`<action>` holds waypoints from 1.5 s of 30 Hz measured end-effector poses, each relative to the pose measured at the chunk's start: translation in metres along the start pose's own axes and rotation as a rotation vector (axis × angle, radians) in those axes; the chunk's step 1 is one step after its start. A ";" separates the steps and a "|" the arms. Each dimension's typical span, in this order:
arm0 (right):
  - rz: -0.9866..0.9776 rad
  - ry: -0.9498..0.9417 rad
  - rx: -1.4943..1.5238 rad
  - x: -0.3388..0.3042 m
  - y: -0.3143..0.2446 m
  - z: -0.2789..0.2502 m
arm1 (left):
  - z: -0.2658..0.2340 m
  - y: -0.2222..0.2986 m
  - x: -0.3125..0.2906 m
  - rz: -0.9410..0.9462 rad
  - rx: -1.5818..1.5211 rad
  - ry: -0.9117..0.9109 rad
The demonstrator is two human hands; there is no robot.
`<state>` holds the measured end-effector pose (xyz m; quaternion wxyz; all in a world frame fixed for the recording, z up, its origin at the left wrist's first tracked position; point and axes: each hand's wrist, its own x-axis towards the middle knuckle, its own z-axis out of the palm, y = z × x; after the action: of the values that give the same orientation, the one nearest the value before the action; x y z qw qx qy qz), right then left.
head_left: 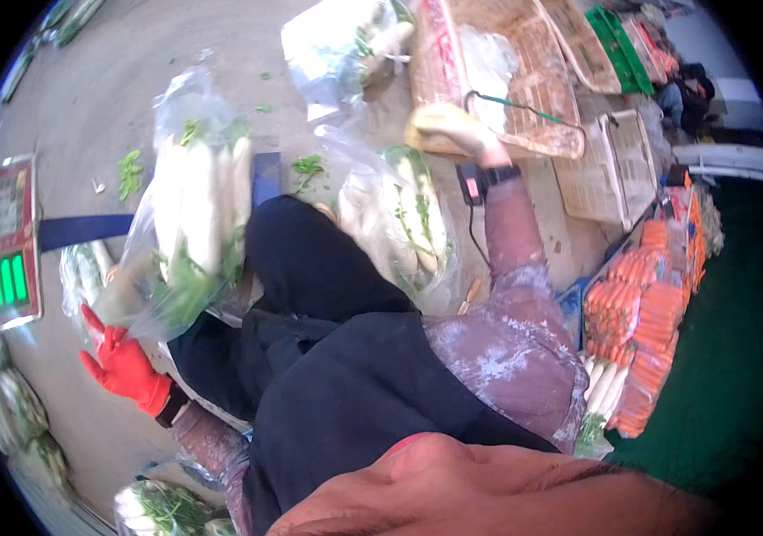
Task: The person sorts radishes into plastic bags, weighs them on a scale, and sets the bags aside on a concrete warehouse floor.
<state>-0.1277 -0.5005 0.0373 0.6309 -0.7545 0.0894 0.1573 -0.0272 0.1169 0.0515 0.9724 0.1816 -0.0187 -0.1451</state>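
Note:
My left hand [129, 364], in a red glove, is at the left with its fingers apart. It is beside the lower edge of a clear plastic bag [145, 299] of long white radishes [203, 201], leafy ends toward me. The bag rests on a scale with a dark blue frame [87, 230] and a red display panel [8, 241]. My right hand [453, 129], pale and smeared by motion, is stretched out at the near rim of a worn crate [537, 141]. Its fingers cannot be made out. A second bag of radishes [417, 223] lies below that hand.
Another radish bag [346, 54] lies at the far side. A pale crate [609, 174] and stacked bagged carrots [636, 304] stand right. More bagged radishes [162, 509] are at lower left. Loose green leaves [129, 174] lie on the floor. A black cable [473, 234] hangs near my right forearm.

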 end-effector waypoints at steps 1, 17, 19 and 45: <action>-0.019 0.040 -0.114 -0.020 0.082 -0.023 | 0.008 -0.001 -0.001 0.009 0.020 0.012; 0.500 0.452 -0.766 0.097 0.334 0.124 | 0.015 -0.053 0.015 0.026 0.281 0.134; 0.509 0.442 -0.794 0.101 0.322 0.134 | 0.016 -0.052 0.000 0.020 0.212 0.172; 0.399 0.630 -0.591 0.087 0.306 0.112 | -0.002 -0.063 -0.025 0.135 0.222 0.245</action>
<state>-0.1624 -0.4426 -0.2932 0.2891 -0.8807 0.3708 0.0576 -0.0683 0.0686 0.0270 0.9489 0.3027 0.0720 -0.0534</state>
